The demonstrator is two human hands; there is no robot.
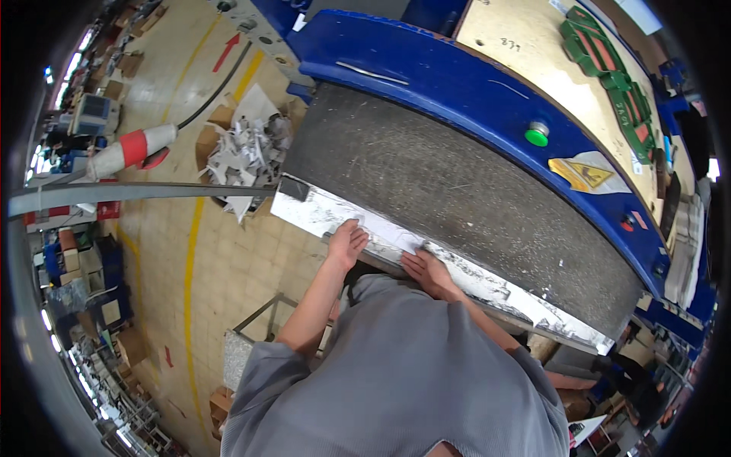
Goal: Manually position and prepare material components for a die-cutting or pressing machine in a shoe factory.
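Observation:
A smooth white sheet (387,234) lies over the machine's front ledge, between my two hands. At its left end is my left hand (349,244), fingers partly curled and the thumb against the sheet. My right hand (429,273) is at its other end, with the thumb near the sheet's corner and the fingers reaching left along its near edge. How firmly either hand grips is hard to make out. Beneath the sheet, a scuffed white strip (487,282) with dark smears and ragged edges runs along the ledge. Behind it stretches the dark, speckled machine bed (457,167).
A blue curved machine guard (449,76) spans the far side, bearing a green push button (537,135) and a yellow warning label (590,174). Left of the bed, a carton (207,145) overflows with white scraps (247,156). A grey bar (145,196) crosses the left side. Green trays (598,49) sit at upper right.

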